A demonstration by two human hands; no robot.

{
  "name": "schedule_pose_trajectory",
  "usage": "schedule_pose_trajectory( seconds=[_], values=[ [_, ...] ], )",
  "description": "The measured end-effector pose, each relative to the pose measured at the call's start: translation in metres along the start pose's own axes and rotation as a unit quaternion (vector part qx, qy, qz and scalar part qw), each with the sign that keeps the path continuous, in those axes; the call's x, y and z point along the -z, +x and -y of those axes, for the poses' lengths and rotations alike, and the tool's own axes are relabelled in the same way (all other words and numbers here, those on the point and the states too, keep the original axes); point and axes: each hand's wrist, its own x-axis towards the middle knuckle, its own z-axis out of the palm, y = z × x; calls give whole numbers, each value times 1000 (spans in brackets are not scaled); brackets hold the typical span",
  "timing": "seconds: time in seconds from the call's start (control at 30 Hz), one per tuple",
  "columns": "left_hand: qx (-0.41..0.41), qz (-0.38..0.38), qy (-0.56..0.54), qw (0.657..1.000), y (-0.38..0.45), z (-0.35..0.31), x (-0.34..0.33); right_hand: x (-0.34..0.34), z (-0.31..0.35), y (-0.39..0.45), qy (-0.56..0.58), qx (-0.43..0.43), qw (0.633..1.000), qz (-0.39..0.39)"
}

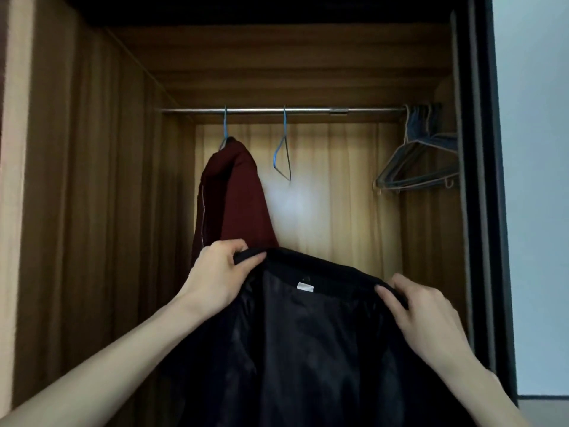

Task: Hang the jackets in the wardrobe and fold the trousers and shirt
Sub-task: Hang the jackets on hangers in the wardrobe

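The black jacket [308,343] is held up in front of the open wardrobe [92,180], lining facing the camera. The left hand [215,275] pinches one end of its collar, the right hand [421,312] the other; each grip is curled on the fabric. Behind, a maroon jacket [234,198] hangs on the rail [308,110] beside an empty blue hanger [281,152].

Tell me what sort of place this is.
Likely a bedroom wardrobe: a wooden closet with a metal rail, spare hangers bunched at its right end, and a red jacket hanging on it.
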Motion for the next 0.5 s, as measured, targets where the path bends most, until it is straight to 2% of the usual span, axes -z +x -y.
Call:
schedule_pose_trajectory(
  seconds=[0.13,0.33,0.4,0.5],
  values=[
    [-1,-52,98,994,30,-7,11,-13,10,29,5,14,999,49],
    [-11,-81,67,994,64,-23,20,-21,29,72,34,9,991,128],
    [-9,-77,56,995,75,-23,24,-14,52,94,152,13,975,162],
    [0,-59,51,997,88,-22,24,-3,105,146,323,-17,933,157]
  ],
)
